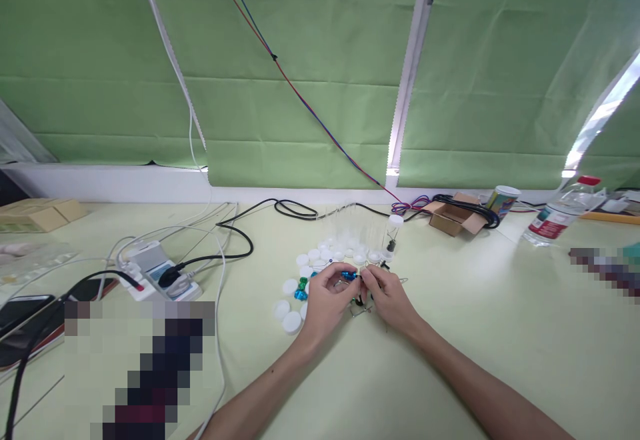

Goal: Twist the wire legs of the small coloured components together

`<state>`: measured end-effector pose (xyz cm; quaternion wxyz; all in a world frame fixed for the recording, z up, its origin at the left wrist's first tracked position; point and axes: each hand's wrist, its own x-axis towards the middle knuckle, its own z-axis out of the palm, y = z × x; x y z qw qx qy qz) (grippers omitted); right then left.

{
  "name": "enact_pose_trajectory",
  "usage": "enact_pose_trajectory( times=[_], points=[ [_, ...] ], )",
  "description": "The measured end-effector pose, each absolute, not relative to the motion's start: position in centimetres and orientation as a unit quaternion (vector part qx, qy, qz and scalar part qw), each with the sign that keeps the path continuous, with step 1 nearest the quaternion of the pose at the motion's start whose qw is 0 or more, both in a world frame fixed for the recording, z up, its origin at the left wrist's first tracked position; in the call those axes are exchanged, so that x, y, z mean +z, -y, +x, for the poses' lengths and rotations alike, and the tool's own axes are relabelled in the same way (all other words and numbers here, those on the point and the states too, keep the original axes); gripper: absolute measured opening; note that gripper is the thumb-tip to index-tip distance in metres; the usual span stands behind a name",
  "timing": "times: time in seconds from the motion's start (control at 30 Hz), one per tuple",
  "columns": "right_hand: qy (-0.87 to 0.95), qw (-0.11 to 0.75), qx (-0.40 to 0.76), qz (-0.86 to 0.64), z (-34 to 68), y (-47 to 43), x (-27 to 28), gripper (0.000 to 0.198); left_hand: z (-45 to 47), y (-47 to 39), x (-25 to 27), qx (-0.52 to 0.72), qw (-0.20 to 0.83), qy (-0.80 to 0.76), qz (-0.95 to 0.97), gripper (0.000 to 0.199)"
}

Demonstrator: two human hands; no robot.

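Note:
My left hand (326, 299) is closed in a pinch around a small shiny blue metallic part (349, 275). The fingertips of my right hand (389, 299) press together at its right end; what they grip is too small to name. Under and between the hands lie thin wire pieces (361, 311) and small dark bits, partly hidden. Left of my left hand rest a green shiny piece (303, 284) and a blue shiny piece (300, 295). White round caps (292, 323) lie scattered around them. Clear tubes (345, 230) stand on caps behind the hands, and one capped tube (393, 237) contains dark parts.
A power strip (163, 273) with plugs and cables is at left, near phones (25, 313). Along the back are black cables (295, 210), an open cardboard box (454, 217), a can (503, 201) and a water bottle (560, 213). A white cable (219, 320) runs beside my left forearm.

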<state>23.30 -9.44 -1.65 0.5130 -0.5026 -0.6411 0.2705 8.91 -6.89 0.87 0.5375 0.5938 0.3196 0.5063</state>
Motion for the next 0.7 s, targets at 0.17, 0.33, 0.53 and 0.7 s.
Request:
enact_pose_trajectory(
  times=[0.17,0.33,0.53,0.7],
  points=[
    [0.643,0.513,0.266,-0.503,23.26,9.43,-1.67,0.048,8.91,6.94,0.86,0.502,0.542,-0.326,0.590,0.015],
    [0.644,0.512,0.272,-0.499,23.32,9.38,-1.65,0.051,8.89,6.77,0.68,0.506,0.537,-0.325,0.592,0.015],
    [0.636,0.521,0.280,-0.495,23.24,9.48,-1.60,0.038,8.79,6.64,0.60,0.506,0.534,-0.332,0.591,0.015],
    [0.630,0.530,0.289,-0.488,23.14,9.54,-1.55,0.025,8.78,6.66,0.75,0.506,0.545,-0.329,0.582,0.014]
  ],
)
